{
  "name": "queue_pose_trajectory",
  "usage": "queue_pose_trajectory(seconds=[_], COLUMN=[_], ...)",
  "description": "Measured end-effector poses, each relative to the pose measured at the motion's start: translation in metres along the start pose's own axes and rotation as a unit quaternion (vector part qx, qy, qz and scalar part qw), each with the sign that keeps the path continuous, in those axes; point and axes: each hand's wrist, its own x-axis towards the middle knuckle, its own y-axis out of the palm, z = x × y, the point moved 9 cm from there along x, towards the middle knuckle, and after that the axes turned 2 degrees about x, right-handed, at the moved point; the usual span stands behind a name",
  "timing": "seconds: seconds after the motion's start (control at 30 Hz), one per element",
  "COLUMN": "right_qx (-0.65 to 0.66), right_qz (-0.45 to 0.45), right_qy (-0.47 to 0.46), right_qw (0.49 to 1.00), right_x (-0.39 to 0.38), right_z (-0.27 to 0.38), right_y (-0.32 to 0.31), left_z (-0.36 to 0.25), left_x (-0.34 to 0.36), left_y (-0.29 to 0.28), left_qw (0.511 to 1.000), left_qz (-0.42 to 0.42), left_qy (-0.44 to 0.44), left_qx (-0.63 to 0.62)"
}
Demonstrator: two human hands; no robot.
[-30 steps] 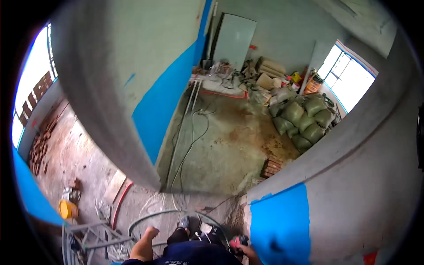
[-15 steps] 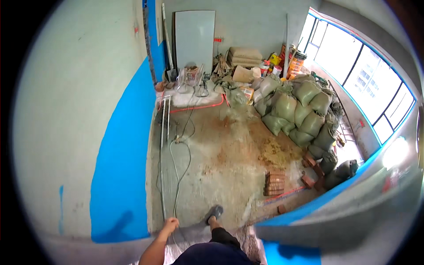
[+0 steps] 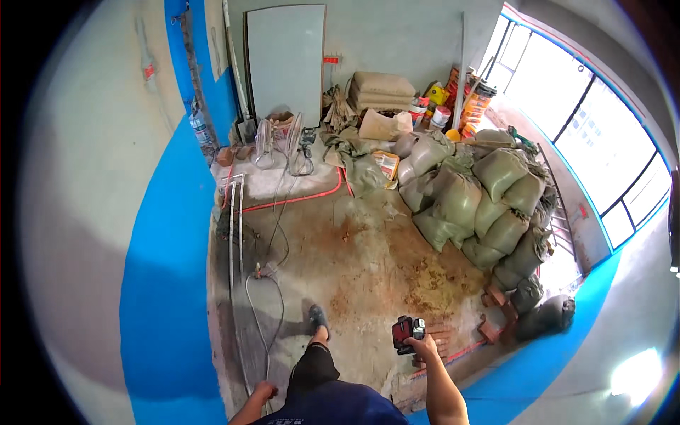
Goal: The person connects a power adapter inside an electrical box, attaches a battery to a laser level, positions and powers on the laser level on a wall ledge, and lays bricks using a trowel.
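My right hand (image 3: 423,346), reaching forward over the floor, grips a boxy black-and-red device (image 3: 406,334) with silver-grey on one side. Behind that device, a low stack of red-brown bricks (image 3: 442,341) is partly covered by it and the hand. At the lower left my left hand (image 3: 265,390) hangs low with its fingers curled in; nothing shows in it. A grey cable (image 3: 280,315) runs along the floor close by, up to a small fitting. My foot in a dark shoe (image 3: 318,316) stands on the floor ahead.
Plump greenish sacks (image 3: 450,202) are heaped at the right, below the window. Loose bricks (image 3: 496,304) lie near a red pipe. White pipes (image 3: 239,227) run along the left wall. At the back lean a white panel (image 3: 287,64) and a shovel (image 3: 246,127); tan bags (image 3: 382,92) are stacked there.
My right hand has come into view with the boxy device. My left hand has moved lower and slightly left. The view has shifted forward, and my foot appears farther left.
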Motion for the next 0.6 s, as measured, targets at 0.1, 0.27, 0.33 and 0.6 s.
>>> queue_pose_trajectory(seconds=[0.1,0.27,0.33,0.6], right_qx=[-0.047,-0.039,-0.116,-0.014], right_qz=[-0.053,0.054,0.089,0.14], right_qy=[-0.018,0.209,0.226,0.274], right_qw=[0.997,0.976,0.963,0.951], right_x=[0.042,0.091,0.1,0.204], right_z=[0.047,-0.036,-0.054,-0.015], right_y=[-0.004,0.035,0.043,0.037], left_z=[-0.089,-0.299,-0.441,-0.833], left_x=[0.036,0.157,0.18,0.185], left_y=[0.022,0.033,0.056,0.154], left_qw=[0.999,0.886,0.782,0.942], left_qz=[-0.013,-0.013,-0.062,-0.022], left_qy=[-0.042,0.015,0.207,0.303], left_qx=[-0.014,0.463,0.585,0.14])
